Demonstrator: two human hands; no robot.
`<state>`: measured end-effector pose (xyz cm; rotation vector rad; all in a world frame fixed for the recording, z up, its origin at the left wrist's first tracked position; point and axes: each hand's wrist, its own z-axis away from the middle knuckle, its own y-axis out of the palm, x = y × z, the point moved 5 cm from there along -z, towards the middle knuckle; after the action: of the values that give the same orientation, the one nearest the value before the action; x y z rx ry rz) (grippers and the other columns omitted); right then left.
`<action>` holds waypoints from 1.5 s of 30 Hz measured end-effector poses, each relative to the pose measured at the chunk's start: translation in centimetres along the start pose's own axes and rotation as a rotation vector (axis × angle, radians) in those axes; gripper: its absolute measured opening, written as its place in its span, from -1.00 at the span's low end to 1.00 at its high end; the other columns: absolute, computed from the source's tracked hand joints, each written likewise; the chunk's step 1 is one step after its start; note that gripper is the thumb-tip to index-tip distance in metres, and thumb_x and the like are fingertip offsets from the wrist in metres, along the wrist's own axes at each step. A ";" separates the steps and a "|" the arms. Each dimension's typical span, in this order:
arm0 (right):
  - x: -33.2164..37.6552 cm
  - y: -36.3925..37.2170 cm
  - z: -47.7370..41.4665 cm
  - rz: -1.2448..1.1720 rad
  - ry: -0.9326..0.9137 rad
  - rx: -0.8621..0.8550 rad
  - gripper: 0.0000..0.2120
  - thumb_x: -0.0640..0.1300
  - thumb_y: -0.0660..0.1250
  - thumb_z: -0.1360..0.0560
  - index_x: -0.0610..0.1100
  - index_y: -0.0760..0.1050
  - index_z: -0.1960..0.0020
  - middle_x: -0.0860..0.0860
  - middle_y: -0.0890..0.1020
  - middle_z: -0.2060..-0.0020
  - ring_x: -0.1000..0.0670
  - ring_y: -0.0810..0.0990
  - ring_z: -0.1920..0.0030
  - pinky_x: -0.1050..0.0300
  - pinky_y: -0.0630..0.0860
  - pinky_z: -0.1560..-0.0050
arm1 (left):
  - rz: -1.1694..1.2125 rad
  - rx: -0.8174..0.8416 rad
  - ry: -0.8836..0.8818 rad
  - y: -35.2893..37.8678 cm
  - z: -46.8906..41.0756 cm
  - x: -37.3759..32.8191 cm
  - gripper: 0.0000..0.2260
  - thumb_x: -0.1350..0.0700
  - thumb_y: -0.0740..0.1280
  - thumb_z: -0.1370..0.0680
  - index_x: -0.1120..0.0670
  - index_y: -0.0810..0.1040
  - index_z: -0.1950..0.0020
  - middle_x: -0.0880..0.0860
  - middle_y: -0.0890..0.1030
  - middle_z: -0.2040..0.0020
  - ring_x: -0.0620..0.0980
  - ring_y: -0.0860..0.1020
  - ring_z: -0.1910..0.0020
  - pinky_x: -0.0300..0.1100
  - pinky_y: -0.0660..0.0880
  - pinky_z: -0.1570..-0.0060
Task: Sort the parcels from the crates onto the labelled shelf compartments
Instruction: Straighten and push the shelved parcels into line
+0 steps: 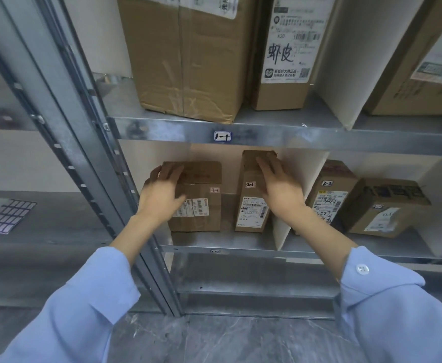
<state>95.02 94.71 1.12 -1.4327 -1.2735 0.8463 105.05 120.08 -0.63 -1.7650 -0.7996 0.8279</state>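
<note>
My left hand (162,189) gripped the upper left corner of a squat carton (201,205), fingers curled over its top edge and thumb against its front face. My right hand (280,187) lay on a tall narrow carton (251,205) tagged "2-1", fingers nearly straight along its top right edge, resting rather than clasping. Both parcels stood upright on the lower metal shelf (241,248), in the leftmost compartment, with a gap between them; the tall one stood just beside the white divider (298,174). The small tag on the squat carton was too blurred for me to read.

Past the divider, two more cartons shared the next compartment: one tagged "2-2" (327,195) and a second, turned at an angle (382,208), touching it. On the front edge of the shelf above sat a handwritten label "1-1" (222,136), and on that shelf stood a large taped carton (188,61) and a narrower carton with a printed shipping label (282,48). Left of the grey upright post (83,153), a sheet of blank stickers (2,214) lay on a grey ledge. My sleeves were light blue.
</note>
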 end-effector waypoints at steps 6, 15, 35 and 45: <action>2.6 -3.6 2.6 0.151 -0.132 -0.073 -0.36 0.11 0.31 -0.53 -0.07 0.21 -0.52 -0.11 0.36 -0.40 -0.20 0.41 -0.31 -0.09 0.54 0.01 | -0.131 -0.221 0.075 -4.4 3.5 -2.4 -0.50 -0.09 0.28 -0.57 0.06 0.37 -0.47 0.09 0.46 -0.40 0.18 0.46 -0.26 0.07 0.43 -0.13; 4.7 -12.3 8.8 0.218 -0.300 -0.189 -0.31 0.23 0.11 -0.59 -0.12 0.07 -0.58 -0.07 0.32 -0.47 -0.14 0.38 -0.36 -0.07 0.41 -0.19 | -0.275 -0.410 0.107 -13.3 8.7 -5.9 -0.41 -0.22 0.08 -0.58 0.06 0.31 -0.53 0.07 0.44 -0.44 0.14 0.43 -0.30 0.07 0.35 -0.20; 3.6 -26.6 2.4 0.006 -0.096 -0.560 -0.28 0.08 0.34 -0.53 -0.10 0.11 -0.57 -0.12 0.33 -0.45 -0.21 0.42 -0.31 -0.10 0.51 -0.06 | -0.127 -0.555 -0.017 -26.2 1.0 -6.3 -0.19 -0.30 0.23 -0.53 -0.03 -0.07 -0.62 0.14 0.24 -0.55 0.19 0.35 -0.41 0.11 0.39 -0.30; 8.8 -23.1 0.7 0.010 -0.295 -0.597 -0.28 0.13 0.38 -0.50 -0.13 0.24 -0.53 -0.11 0.57 -0.14 -0.12 0.55 -0.10 -0.01 0.59 0.04 | -0.093 -0.577 0.012 -24.6 -1.8 -4.5 -0.12 -0.29 0.29 -0.52 0.04 -0.12 -0.62 0.16 0.32 -0.50 0.15 0.36 -0.41 0.06 0.39 -0.31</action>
<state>89.77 102.17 24.11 -1.8199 -1.8511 0.7320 100.60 122.73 23.95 -2.2074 -1.1861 0.5519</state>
